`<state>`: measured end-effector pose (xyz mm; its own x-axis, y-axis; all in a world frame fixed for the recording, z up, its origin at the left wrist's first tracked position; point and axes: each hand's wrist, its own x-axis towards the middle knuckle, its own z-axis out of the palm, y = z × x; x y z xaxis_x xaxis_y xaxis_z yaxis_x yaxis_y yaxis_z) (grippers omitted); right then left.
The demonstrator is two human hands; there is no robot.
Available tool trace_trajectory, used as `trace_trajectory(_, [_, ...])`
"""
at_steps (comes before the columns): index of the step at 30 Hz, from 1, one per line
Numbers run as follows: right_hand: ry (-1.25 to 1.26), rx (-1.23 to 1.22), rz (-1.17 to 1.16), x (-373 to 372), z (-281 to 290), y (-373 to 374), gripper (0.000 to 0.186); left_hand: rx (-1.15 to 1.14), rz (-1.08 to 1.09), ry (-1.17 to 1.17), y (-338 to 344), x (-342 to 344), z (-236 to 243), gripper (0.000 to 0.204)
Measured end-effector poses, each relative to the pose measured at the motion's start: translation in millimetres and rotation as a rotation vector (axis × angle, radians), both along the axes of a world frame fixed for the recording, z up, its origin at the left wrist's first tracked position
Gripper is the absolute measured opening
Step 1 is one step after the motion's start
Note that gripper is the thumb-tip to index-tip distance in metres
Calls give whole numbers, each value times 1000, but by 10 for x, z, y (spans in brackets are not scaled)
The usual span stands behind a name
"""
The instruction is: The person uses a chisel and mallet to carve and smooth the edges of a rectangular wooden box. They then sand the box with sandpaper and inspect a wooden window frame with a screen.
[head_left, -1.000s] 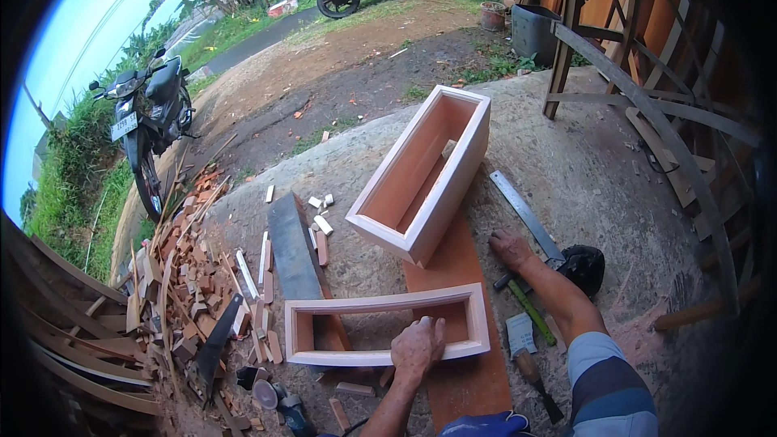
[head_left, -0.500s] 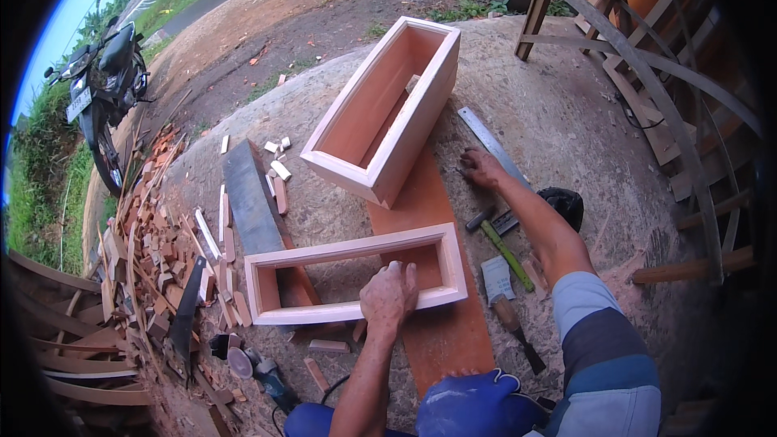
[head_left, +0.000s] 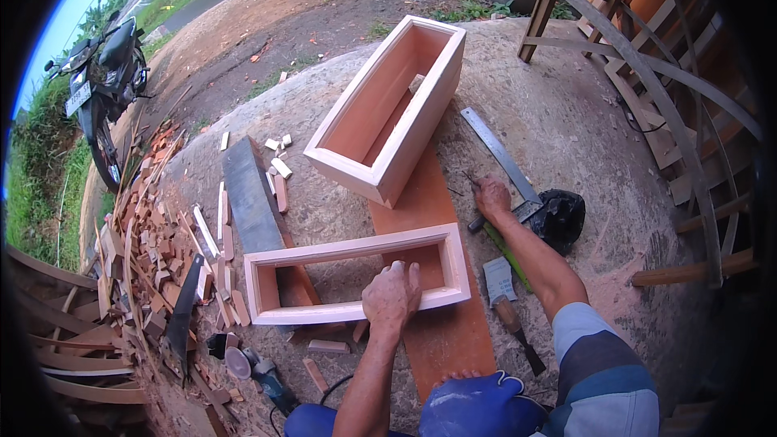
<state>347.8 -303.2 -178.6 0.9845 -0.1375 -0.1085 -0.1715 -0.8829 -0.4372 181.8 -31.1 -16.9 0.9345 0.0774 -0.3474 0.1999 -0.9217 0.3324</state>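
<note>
A pale wooden rectangular frame (head_left: 279,316) lies across a brown board (head_left: 449,340) and a dark grey plank (head_left: 257,194). My left hand (head_left: 392,293) is closed over the frame's near rail, fingers curled inside. To the right, my right hand (head_left: 491,197) is low over the concrete, its fingers pinched on a thin, dark, nail-like piece (head_left: 469,178). Below that hand lies a hammer (head_left: 477,224) with a green handle, partly under my forearm. A metal try square (head_left: 502,150) and a black plastic bag (head_left: 560,218) are just beyond it.
A long open wooden box (head_left: 388,174) stands ahead on the brown board. A chisel (head_left: 518,333) and a small white packet (head_left: 498,279) lie near my right knee. At left are an angle grinder (head_left: 271,384), a handsaw (head_left: 184,307) and heaped wood offcuts (head_left: 162,259).
My right hand has drawn back toward me, nearer the hammer's head, and a thin dark piece now shows at its fingers. My left hand stays on the frame.
</note>
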Motion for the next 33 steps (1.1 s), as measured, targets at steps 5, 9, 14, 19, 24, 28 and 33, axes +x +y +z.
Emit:
trace_trajectory(5, [35, -63, -127, 302, -33, 73, 22, 5, 1, -20, 0, -18, -14, 46])
trace_trajectory(9, [-109, -72, -17, 449, -79, 95, 17, -2, 5, -32, 8, -23, -33, 45])
trace_trajectory(14, [-192, -142, 222, 348, -40, 68, 17, 4, -2, -32, 16, -24, -50, 44])
trace_trajectory(19, [-68, -314, 246, 263, 108, -24, 15, -8, 1, -58, 18, -37, -69, 43])
trace_trajectory(24, [-14, -339, 317, 570, 217, -96, 19, -4, -6, -83, 18, -50, -86, 42])
trace_trajectory(28, [-158, -270, 393, 828, 169, -87, 18, -2, -6, -90, 26, -34, -81, 42])
trace_trajectory(33, [-69, -334, 450, 827, 109, -99, 19, -17, 11, 20, 34, -14, -71, 44])
